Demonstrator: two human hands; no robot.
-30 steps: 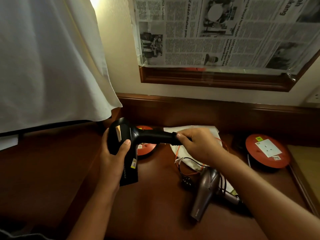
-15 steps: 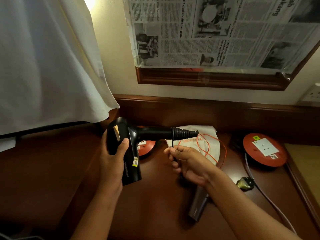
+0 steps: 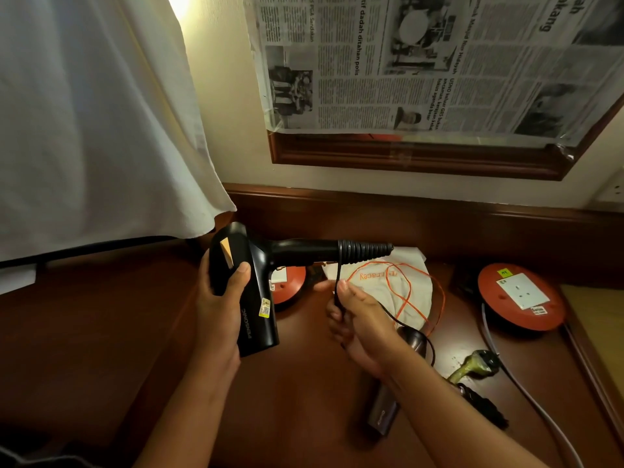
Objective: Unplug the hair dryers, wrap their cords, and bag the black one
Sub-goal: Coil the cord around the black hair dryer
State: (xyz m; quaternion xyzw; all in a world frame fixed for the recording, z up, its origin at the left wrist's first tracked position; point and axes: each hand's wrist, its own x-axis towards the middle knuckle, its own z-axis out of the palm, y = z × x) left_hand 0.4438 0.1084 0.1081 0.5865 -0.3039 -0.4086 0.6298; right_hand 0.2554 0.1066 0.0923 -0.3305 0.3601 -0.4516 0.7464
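Gripping the black hair dryer [image 3: 250,292] by its body, the left hand [image 3: 219,309] holds it above the dark wooden table [image 3: 101,332], thumb pressed on the side and barrel pointing down toward the person, while the handle sticks out to the right with its ribbed cord sleeve at the end. Just below that sleeve, the right hand [image 3: 358,319] pinches the black cord [image 3: 338,282] between thumb and curled fingers; the cord runs up from the pinch to the handle, where it looks looped over the base of the sleeve, and trails off behind the hand to the right. Under the right wrist lies the second hair dryer [image 3: 385,410], resting on the table, partly hidden. Beyond the right hand a white bag [image 3: 381,288] with orange drawstrings lies flat, near the back edge. Two red round socket reels sit on the table, one [image 3: 288,285] behind the black dryer, another [image 3: 520,295] well to the right, and a grey cable [image 3: 526,396] runs toward the near right corner
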